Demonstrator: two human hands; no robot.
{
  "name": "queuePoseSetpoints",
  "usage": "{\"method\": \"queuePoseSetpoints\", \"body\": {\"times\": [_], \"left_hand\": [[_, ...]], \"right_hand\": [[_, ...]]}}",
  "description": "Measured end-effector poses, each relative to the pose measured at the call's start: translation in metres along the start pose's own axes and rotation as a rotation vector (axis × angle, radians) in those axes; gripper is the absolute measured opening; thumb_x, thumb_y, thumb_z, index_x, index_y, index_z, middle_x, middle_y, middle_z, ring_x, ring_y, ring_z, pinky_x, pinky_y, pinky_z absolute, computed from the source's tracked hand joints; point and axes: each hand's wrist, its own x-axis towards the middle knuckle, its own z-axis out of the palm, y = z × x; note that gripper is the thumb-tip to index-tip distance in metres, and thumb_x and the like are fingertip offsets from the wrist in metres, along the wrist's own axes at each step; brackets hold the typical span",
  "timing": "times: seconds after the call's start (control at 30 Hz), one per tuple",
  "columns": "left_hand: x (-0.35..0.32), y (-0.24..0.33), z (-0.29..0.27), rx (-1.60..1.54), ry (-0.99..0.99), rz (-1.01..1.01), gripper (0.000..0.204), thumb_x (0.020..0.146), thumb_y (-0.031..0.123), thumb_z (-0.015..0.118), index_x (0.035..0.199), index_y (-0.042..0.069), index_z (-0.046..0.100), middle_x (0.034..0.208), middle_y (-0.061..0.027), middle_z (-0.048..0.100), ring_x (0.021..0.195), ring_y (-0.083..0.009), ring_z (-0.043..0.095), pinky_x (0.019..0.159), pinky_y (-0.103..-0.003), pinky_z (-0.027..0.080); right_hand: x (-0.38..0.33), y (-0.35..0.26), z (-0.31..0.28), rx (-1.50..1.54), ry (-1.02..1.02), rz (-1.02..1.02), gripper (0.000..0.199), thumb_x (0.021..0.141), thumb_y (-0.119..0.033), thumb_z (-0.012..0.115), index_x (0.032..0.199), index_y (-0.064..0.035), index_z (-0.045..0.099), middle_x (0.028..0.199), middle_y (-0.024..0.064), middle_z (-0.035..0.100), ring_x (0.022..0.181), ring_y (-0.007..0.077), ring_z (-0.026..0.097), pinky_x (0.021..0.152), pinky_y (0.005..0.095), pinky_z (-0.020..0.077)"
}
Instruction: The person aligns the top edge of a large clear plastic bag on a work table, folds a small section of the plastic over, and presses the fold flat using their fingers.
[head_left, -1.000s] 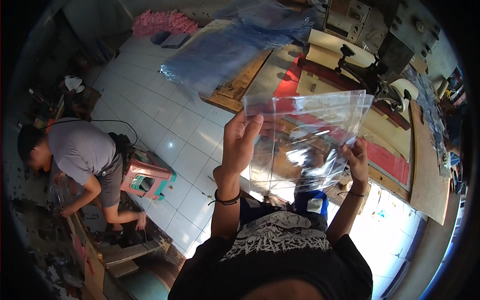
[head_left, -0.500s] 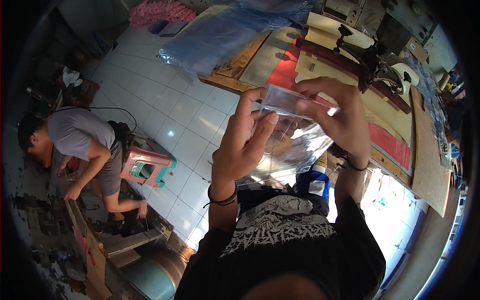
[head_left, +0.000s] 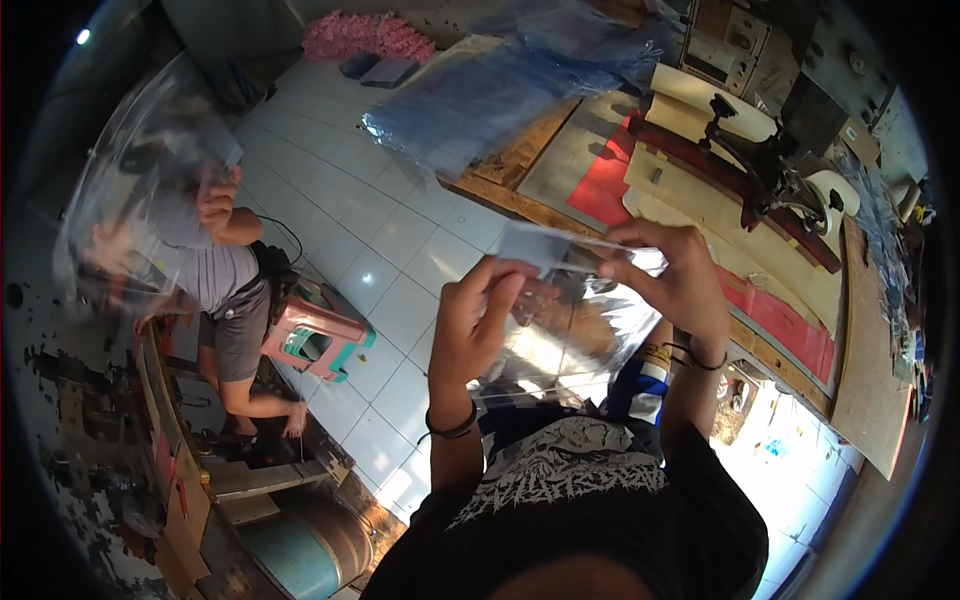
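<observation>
A clear plastic bag or sheet point(head_left: 540, 248) is stretched between my hands in front of my chest; its shiny lower part hangs toward my lap. My left hand point(head_left: 478, 315) pinches the near left side between thumb and fingers. At the upper right edge, my right hand point(head_left: 680, 280) grips the plastic with thumb and forefinger. Light glares off the film, so its openings and layers are hard to make out.
At left, a co-worker point(head_left: 225, 270) holds up a large clear plastic sheet point(head_left: 120, 200) near a pink and green stool point(head_left: 312, 335). Beyond my hands stands a worktable point(head_left: 500, 195) with blue-tinted plastic sheets point(head_left: 470, 115) and a dark press frame point(head_left: 740, 190).
My right hand has drawn a little away from my left, tautening the plastic's top edge. The co-worker has straightened somewhat and raised a clear sheet. My view has shifted slightly.
</observation>
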Motion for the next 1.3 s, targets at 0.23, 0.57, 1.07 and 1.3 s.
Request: {"method": "queuePoseSetpoints", "body": {"times": [0.23,0.57,1.07,1.3], "left_hand": [[-0.014,-0.020,-0.035,-0.032,0.033,0.084,0.029,0.102,0.018,0.047,0.101,-0.007,0.060,0.089,-0.0165,0.073,0.070,-0.0159,0.069,0.062,-0.027,0.054],[0.030,-0.040,0.011,-0.339,0.117,0.032,0.035,0.101,0.031,0.049,0.103,-0.004,0.054,0.067,-0.0132,0.062,0.056,-0.0243,0.062,0.061,-0.036,0.054],[0.167,-0.149,-0.035,0.679,0.843,-0.085,0.080,0.084,0.033,0.074,0.138,-0.010,0.033,0.142,-0.0251,0.034,0.133,-0.0316,0.033,0.107,-0.043,0.034],[0.174,-0.204,-0.002,0.413,0.961,-0.125,0.096,0.080,0.029,0.077,0.147,-0.001,0.016,0.150,-0.0263,0.013,0.138,-0.0435,0.020,0.107,-0.061,0.025]], "right_hand": [[-0.087,0.054,-0.023,0.029,0.014,0.374,0.026,0.075,-0.021,0.083,0.084,0.0001,0.071,0.070,0.0081,0.068,0.061,0.0126,0.062,0.057,0.0276,0.0470],[-0.147,0.074,-0.015,0.666,0.424,0.495,0.031,0.088,-0.020,0.072,0.106,0.0020,0.060,0.097,0.0129,0.068,0.087,0.0165,0.065,0.078,0.0307,0.0518],[-0.162,0.067,-0.028,0.644,0.766,0.409,0.027,0.094,-0.021,0.064,0.112,-0.0022,0.058,0.083,0.0092,0.065,0.066,0.0176,0.065,0.058,0.0292,0.0539],[-0.149,0.082,-0.039,0.553,0.603,0.431,0.031,0.093,-0.024,0.066,0.110,0.0002,0.057,0.084,0.0133,0.067,0.063,0.0196,0.066,0.055,0.0303,0.0546]]}}
